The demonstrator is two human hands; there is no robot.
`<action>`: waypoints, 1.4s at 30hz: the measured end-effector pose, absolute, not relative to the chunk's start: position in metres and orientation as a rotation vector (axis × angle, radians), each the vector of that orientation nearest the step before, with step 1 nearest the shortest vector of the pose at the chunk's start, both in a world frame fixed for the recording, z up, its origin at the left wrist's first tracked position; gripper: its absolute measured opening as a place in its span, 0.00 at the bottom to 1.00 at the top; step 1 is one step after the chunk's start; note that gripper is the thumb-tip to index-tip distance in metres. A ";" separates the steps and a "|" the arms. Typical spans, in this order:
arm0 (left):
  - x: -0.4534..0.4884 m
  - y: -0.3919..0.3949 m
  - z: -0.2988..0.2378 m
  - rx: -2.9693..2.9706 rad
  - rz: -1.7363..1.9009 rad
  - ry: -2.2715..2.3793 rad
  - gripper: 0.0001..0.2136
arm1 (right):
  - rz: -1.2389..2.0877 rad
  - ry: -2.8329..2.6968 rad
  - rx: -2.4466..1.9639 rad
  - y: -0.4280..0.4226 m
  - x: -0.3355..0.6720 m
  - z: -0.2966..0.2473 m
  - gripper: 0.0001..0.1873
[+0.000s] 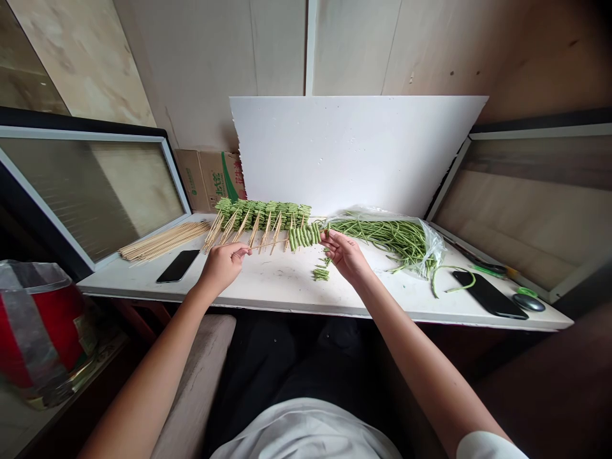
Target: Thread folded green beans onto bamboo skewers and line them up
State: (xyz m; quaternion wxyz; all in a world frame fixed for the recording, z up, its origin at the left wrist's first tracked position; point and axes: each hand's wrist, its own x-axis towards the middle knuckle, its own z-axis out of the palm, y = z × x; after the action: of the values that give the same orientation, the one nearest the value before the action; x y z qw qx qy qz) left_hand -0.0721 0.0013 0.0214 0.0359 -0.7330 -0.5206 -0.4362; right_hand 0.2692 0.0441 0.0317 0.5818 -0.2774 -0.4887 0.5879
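Yardlong beans (303,236) threaded in folds onto skewer (270,243); left hand (222,268) curled round skewer's end, right hand (345,255) half open, fingertips pinching beans. Loaded skewers (262,215) lined up ahead of left hand; plenty of loose beans (377,234) left in plastic bag (433,248) beyond right hand; bare skewers (162,241) left of left hand.

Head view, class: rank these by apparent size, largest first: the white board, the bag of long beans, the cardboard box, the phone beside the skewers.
1. White board
2. Bag of long beans and cardboard box: unsure, as the box is partly hidden
3. Phone
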 end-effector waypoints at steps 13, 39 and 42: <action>-0.072 0.001 0.023 -2.248 -1.302 -1.605 0.14 | 1.226 -1.119 -0.691 0.046 0.268 0.028 0.18; -0.068 -0.003 0.026 -2.239 -1.272 -1.544 0.17 | 1.156 -1.141 -0.715 0.052 0.271 0.023 0.18; -0.067 -0.004 0.026 -2.247 -1.252 -1.529 0.18 | 1.156 -1.121 -0.725 0.054 0.270 0.021 0.19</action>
State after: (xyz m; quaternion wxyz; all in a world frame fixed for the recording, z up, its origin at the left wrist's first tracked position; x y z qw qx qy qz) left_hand -0.0672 -0.0039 0.0258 0.0745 -0.7487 -0.5097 -0.4174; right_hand 0.2704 0.0544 0.0207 0.6348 -0.3173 -0.4905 0.5056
